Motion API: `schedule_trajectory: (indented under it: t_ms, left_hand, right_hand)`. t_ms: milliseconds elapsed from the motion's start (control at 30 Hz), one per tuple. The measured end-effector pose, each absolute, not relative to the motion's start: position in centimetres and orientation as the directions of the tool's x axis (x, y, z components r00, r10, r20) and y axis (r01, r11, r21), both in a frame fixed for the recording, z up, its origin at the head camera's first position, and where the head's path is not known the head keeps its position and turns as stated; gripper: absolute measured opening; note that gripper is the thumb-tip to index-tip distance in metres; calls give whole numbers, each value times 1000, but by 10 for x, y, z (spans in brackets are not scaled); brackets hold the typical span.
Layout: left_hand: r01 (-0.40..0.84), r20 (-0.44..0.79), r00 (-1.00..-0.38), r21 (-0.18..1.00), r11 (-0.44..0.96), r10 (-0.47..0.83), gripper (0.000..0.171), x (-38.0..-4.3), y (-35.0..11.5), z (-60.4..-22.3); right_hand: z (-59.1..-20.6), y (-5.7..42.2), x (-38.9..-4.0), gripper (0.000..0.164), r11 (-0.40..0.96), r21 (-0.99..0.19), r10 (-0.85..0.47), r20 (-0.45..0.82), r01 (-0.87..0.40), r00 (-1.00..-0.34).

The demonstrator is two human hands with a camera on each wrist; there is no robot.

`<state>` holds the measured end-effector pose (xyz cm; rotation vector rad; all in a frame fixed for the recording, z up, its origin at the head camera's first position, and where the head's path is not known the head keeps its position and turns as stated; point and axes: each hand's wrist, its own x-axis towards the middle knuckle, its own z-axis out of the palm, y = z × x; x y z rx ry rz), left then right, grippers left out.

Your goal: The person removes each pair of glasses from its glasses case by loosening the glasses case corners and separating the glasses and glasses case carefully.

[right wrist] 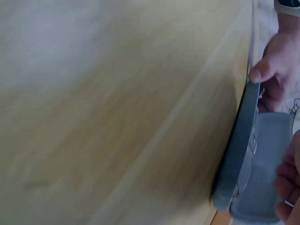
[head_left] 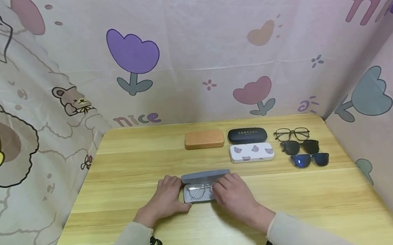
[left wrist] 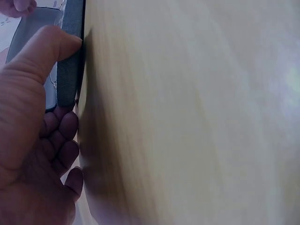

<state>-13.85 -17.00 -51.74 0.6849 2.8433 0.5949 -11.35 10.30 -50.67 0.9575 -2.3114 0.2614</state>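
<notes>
A grey eyeglass case (head_left: pixel 205 174) stands with its lid raised near the table's front. Thin-framed eyeglasses (head_left: pixel 197 191) with clear lenses lie in its lower half. My left hand (head_left: pixel 166 196) grips the case's left end, the thumb (left wrist: pixel 63 42) on the front wall and the other fingers behind and below. With curled fingers (right wrist: pixel 285 187), my right hand (head_left: pixel 234 195) pinches the right side of the eyeglasses, over the case's right end; it covers that lens in part, and its fingertips are partly hidden.
Behind stand a tan case (head_left: pixel 204 140), a black case (head_left: pixel 247 135) and a white bear-print case (head_left: pixel 252 152). To their right lie black-framed eyeglasses (head_left: pixel 292 134), dark sunglasses (head_left: pixel 300 147) and blue-lensed sunglasses (head_left: pixel 310 160). A printed cloth (head_left: pixel 183 60) hangs around the wooden table (head_left: pixel 132 156).
</notes>
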Motion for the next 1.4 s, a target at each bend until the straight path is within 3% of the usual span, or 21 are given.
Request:
schedule_trajectory:
  t_ms: [133, 367, 567, 833, 1400]
  left_hand:
    - [405, -57, -882, 417, 814, 468, 76, -139, -170, -519]
    - [406, -57, -883, 404, 820, 465, 78, -140, -170, -520]
    - [409, -52, -883, 404, 818, 467, 76, -139, -169, -518]
    - [407, -52, -884, 405, 819, 465, 75, -139, -169, -517]
    - [407, -46, -886, 402, 820, 462, 78, -139, -170, -521]
  right_hand:
    - [-509, 91, -114, 8, 734, 80, -596, 553, -675, -582]
    - [-512, 75, -115, 19, 767, 131, -608, 464, -629, -644]
    - [-517, 69, -117, 11, 799, 158, -584, 433, -581, -686]
    - [-518, 67, -119, 4, 800, 172, -584, 438, -574, -683]
    - [-515, 67, -115, 6, 806, 169, -576, 442, -567, -687]
